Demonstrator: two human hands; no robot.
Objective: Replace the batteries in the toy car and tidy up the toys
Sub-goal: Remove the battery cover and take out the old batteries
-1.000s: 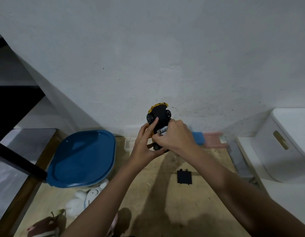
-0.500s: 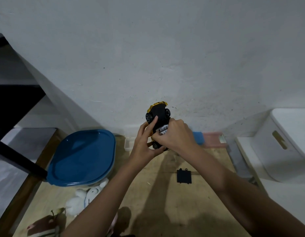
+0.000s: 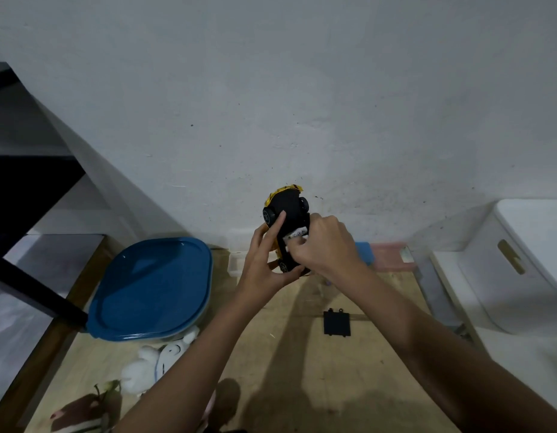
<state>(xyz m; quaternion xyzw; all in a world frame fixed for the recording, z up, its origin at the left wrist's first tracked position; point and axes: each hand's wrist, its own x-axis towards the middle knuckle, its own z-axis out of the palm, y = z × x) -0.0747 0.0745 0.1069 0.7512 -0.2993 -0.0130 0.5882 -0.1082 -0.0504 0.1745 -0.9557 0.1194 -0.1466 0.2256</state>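
**Battery swap under way, car held belly-up at frame centre**

Toy car (image 3: 286, 210) is at frame centre, lifted off the worktop (image 3: 286, 370) in front of the wall, with its black underside toward the camera and the yellow body edge showing at the top. The left hand (image 3: 264, 264) grips the car from the left side: thumb under the lower end, index finger laid along the underside near a wheel. The right hand (image 3: 324, 245) has its fingers curled at the open battery bay and looks to be pinching a white battery (image 3: 297, 235). Whether the battery is seated or half out, cannot tell.

The black battery cover (image 3: 337, 322) lies loose on the worktop, lower right of centre, well apart from the car. So the bay is open and closing it is not yet done.

Handling, as a judgement: the car looks like light, stiff plastic. The wheels roll, so hold it by the body sides, not the wheels. The battery is small, smooth and likely slippery, so pinch it at the ends. The cover is thin, with small tabs that could snap.

Other things: a container with a blue lid (image 3: 152, 285) at left, a white plush toy (image 3: 149, 367) below it at lower left, and a white storage box (image 3: 520, 260) at right.
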